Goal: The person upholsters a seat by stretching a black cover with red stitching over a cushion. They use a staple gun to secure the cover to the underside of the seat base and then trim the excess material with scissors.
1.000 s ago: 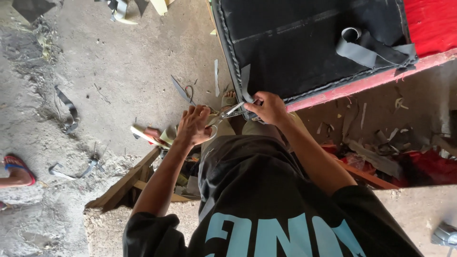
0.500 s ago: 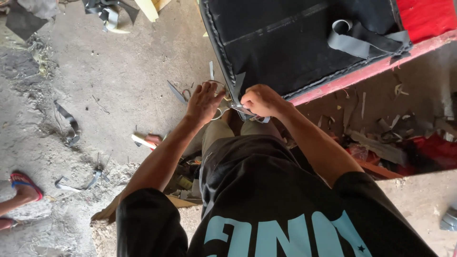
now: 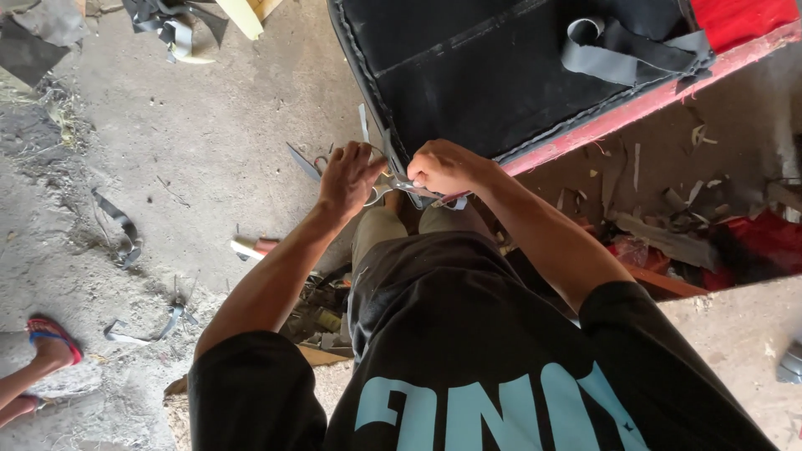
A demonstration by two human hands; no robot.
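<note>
- Far left, I saw another person's foot in a red sandal (image 3: 52, 341) on the concrete floor (image 3: 209, 150), well apart from the work.
- My left hand (image 3: 349, 177) was curled around the handle of a metal tool (image 3: 386, 189), fingers pressed together on it.
- My right hand (image 3: 447, 167) pinched the near corner of the black fabric panel (image 3: 493, 75), touching the tool's tip.
- A grey strap (image 3: 622, 54) lay on the panel, beside the red edge (image 3: 635, 108).
</note>
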